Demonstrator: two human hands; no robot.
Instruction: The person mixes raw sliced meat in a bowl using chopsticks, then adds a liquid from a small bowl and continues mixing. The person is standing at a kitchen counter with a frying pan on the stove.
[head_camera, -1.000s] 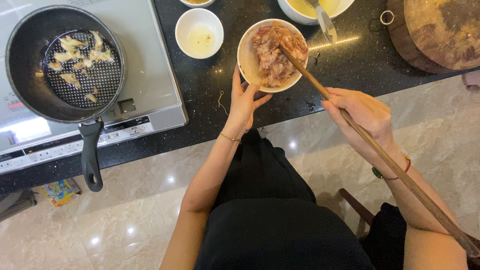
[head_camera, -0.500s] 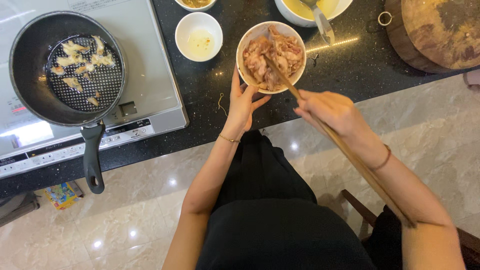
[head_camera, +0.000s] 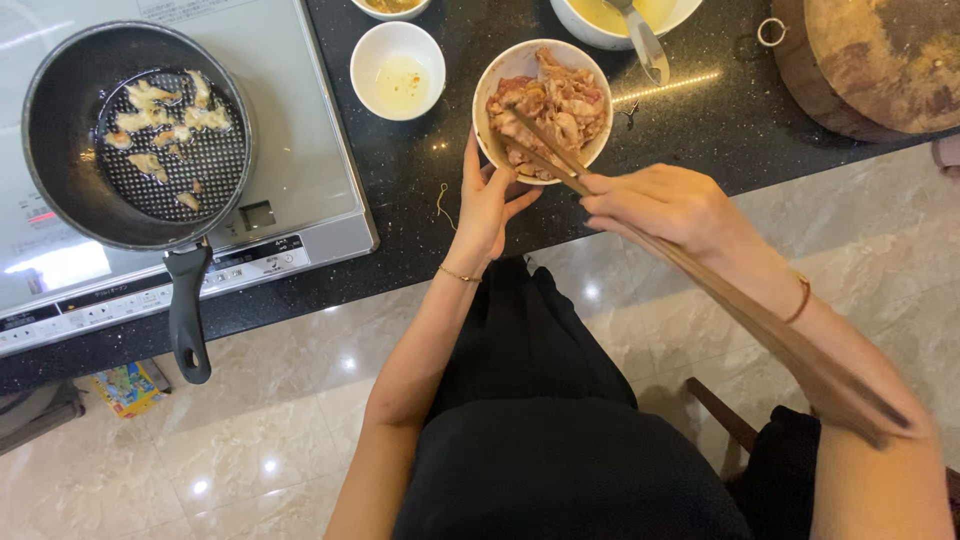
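Chopsticks (head_camera: 640, 232) dug deeper into meat bowl (head_camera: 543, 108) (right fingers (head_camera: 615, 195) pinching); left fingers (head_camera: 492, 185) still cupping bowl.

Home kitchen, probably: induction cooktop (head_camera: 300, 150), frying pan (head_camera: 135, 135), black stone counter (head_camera: 420, 230), wooden chopping block (head_camera: 880, 60).

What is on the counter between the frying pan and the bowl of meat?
In the head view, a small white bowl with a little yellowish liquid stands on the black counter between the frying pan and the bowl of meat.
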